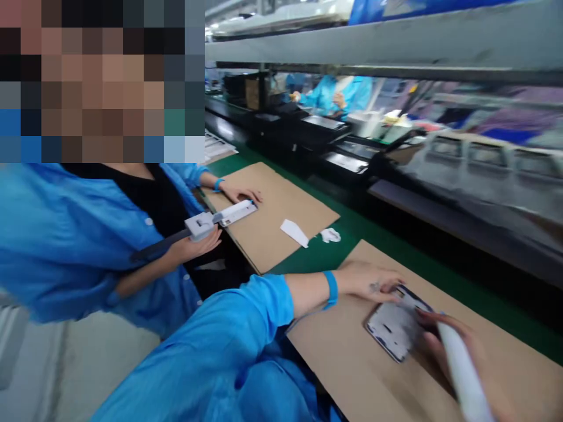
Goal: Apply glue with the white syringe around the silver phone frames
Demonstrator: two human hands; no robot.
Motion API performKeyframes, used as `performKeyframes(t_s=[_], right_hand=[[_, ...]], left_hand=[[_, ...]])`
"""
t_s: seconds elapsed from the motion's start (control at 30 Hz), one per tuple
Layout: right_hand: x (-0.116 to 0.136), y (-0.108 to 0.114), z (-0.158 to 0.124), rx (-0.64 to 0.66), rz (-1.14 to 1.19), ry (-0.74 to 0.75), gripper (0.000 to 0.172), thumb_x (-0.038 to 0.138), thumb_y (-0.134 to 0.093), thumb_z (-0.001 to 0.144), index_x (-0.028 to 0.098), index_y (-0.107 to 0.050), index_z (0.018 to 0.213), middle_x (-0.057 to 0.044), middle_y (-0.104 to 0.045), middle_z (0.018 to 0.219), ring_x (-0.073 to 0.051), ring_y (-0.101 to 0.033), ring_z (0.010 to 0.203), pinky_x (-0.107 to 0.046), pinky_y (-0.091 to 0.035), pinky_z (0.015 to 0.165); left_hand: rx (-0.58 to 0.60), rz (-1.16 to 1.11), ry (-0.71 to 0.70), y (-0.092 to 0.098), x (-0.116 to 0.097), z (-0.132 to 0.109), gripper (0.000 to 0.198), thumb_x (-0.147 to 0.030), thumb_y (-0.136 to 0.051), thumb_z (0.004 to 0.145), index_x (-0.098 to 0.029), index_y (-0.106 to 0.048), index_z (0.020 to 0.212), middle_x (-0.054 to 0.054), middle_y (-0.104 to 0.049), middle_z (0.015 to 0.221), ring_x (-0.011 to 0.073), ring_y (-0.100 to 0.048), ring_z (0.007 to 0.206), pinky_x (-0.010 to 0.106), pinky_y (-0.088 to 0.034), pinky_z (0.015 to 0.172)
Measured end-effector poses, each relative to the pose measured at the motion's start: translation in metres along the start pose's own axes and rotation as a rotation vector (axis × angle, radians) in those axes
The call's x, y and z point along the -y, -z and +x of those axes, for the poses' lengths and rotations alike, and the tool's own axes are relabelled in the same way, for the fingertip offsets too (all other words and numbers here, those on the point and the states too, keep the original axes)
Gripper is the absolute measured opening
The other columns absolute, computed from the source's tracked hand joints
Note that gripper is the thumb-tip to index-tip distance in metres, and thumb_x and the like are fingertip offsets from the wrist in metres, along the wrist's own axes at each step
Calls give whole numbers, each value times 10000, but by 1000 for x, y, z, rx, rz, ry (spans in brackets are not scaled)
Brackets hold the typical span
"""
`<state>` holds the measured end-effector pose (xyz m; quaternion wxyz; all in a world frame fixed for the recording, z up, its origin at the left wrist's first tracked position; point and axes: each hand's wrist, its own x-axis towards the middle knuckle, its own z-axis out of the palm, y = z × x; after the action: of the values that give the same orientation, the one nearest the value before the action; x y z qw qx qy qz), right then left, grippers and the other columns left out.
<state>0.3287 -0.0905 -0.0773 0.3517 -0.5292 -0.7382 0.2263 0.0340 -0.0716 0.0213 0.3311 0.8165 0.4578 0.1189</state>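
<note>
A flat rectangular device (389,329) with a pale, dark-marked face and a dark rim lies on brown board. At its upper edge is my left hand (372,283), with a blue wristband; thumb and fingers close on the device's far corner. My right hand (460,346), blurred by motion, is at the device's right side with fingers bent. A long white object (461,369) is held in it, running down toward the bottom edge. Something pale and smeared between the two hands is too blurred to name.
Brown board (334,357) covers the near bench. To the left, a person in blue holds a grey-and-white device (202,225) over another board (281,193). White scraps (294,232) lie between the boards. Black trays and wrapped parts (484,164) line the far side beneath a metal shelf.
</note>
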Motion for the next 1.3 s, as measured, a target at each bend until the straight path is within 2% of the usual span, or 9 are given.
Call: performKeyframes(t_s=[0.13, 0.23, 0.3, 0.4, 0.5, 0.6, 0.9, 1.13, 1.3], right_hand=[[-17, -15, 8, 31, 162, 417, 283, 664, -697, 1004, 395, -781, 1014, -147, -860, 968, -458, -853, 822, -629, -710, 649], [9, -4, -4, 76, 157, 360, 288, 591, -631, 1098, 384, -773, 1237, -140, -866, 1135, -436, -862, 1105, -602, -717, 896], [31, 3, -7, 123, 243, 322, 473, 667, -638, 1092, 339, -714, 1426, -127, -872, 1166, -437, -841, 1233, -630, -681, 1074], [48, 10, 2, 78, 434, 193, 648, 755, -649, 1064, 305, -675, 1529, -98, -853, 979, -385, -881, 1073, -559, -716, 979], [52, 17, 11, -75, 504, -81, 652, 800, -685, 1031, 262, -771, 1391, -67, -805, 865, -294, -839, 846, -463, -713, 823], [57, 25, 14, -45, 524, -251, 653, 811, -764, 973, 239, -782, 1286, -24, -777, 782, -214, -747, 688, -359, -644, 667], [80, 21, 11, 62, 664, -286, 615, 804, -880, 884, 266, -629, 1045, 15, -727, 731, -157, -653, 573, -289, -545, 558], [86, 16, 8, 18, 443, -244, 586, 819, -841, 901, 253, -718, 993, -49, -768, 811, -195, -693, 645, -333, -559, 597], [85, 15, 7, 14, 328, -197, 465, 669, -899, 876, 250, -741, 998, -39, -777, 825, -173, -667, 645, -305, -519, 587]], left_hand=[[-105, 164, -111, -3, 15, 13, 706, -422, -942, 951, -126, -701, 1545, 171, -757, 1548, 372, -679, 1515, 458, -504, 1304], [-51, 266, -200, -2, 8, 12, 620, -488, -971, 921, -176, -796, 1428, 146, -787, 1474, 369, -700, 1448, 477, -550, 1207], [-46, 264, -230, 3, 5, 11, 541, -574, -955, 929, -200, -843, 1303, 131, -803, 1399, 346, -717, 1368, 467, -544, 1175], [-31, 182, -292, 13, 16, 19, 615, -665, -910, 935, -168, -839, 1291, 169, -790, 1325, 395, -694, 1302, 542, -521, 1151], [-41, 152, -309, 19, 31, 29, 766, -766, -951, 833, -165, -839, 1295, 161, -780, 1260, 409, -681, 1249, 559, -506, 1132], [-28, 150, -318, 23, 38, 31, 762, -743, -1009, 768, -174, -843, 1246, 125, -786, 1170, 364, -698, 1177, 486, -524, 1068], [7, 113, -389, 11, 29, 33, 763, -881, -921, 773, -205, -801, 1106, 80, -782, 1057, 312, -701, 1042, 429, -499, 965], [-27, 56, -425, 5, 28, 35, 811, -1013, -691, 876, -214, -758, 998, 69, -753, 954, 298, -683, 960, 420, -473, 884], [-55, 47, -453, -1, 33, 39, 750, -952, -822, 812, -224, -750, 980, 56, -737, 934, 292, -675, 929, 422, -484, 879]])
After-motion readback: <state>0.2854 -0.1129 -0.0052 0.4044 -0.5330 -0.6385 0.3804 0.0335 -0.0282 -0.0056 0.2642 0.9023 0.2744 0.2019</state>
